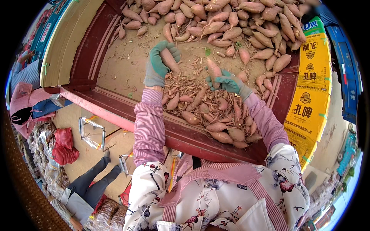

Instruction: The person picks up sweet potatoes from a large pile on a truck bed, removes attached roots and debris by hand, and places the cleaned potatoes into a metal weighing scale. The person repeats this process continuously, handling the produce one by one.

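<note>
Both of my hands wear green-coated grey work gloves over the soil-strewn bed of a dark red cart. My left hand [159, 62] is wrapped around a sweet potato [170, 60], held tilted with its lower end past the thumb. A second sweet potato [214, 70] stands nearly upright in the fingers of my right hand [227, 82], its tip pointing away from me. Below the hands lies a heap of small, thin roots and smaller sweet potatoes [216, 127] against the cart's near wall. Farther off, a large pile of sweet potatoes [228, 26] covers the bed.
The cart's red near wall [115, 119] crosses before my body. Cardboard [66, 37] lines the left side; yellow printed cardboard [310, 75] lines the right. Other people stand at the left, near red mesh sacks [66, 145] and metal frames [92, 132]. Blue vehicles [345, 69] stand at right.
</note>
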The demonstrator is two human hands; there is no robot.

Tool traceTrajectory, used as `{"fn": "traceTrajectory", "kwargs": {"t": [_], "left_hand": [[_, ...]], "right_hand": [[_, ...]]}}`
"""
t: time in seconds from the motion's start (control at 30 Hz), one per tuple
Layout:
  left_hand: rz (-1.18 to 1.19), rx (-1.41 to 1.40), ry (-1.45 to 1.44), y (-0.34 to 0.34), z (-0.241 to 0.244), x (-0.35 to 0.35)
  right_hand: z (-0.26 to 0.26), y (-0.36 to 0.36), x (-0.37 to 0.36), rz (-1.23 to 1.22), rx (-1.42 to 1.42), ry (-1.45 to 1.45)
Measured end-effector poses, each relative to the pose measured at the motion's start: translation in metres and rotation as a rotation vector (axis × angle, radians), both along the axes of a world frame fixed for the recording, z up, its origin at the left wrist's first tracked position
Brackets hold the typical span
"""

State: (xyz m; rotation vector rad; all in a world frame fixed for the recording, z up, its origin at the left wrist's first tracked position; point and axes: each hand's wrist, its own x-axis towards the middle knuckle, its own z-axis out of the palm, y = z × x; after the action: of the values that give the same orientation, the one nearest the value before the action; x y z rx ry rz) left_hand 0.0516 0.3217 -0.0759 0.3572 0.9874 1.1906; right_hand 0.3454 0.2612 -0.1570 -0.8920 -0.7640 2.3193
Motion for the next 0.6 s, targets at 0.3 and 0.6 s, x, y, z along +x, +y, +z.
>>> {"fn": "traceTrajectory", "kwargs": {"t": [0.3,0.6], "left_hand": [[-0.489,0.125,0.050,-0.020,0.003,0.050],[-0.300,-0.017,0.066,-0.006,-0.011,0.032]], "right_hand": [[0.022,-0.015,-0.002,-0.308,-0.255,0.632],[-0.044,-0.084,0.003,-0.009,0.265,-0.576]]}}
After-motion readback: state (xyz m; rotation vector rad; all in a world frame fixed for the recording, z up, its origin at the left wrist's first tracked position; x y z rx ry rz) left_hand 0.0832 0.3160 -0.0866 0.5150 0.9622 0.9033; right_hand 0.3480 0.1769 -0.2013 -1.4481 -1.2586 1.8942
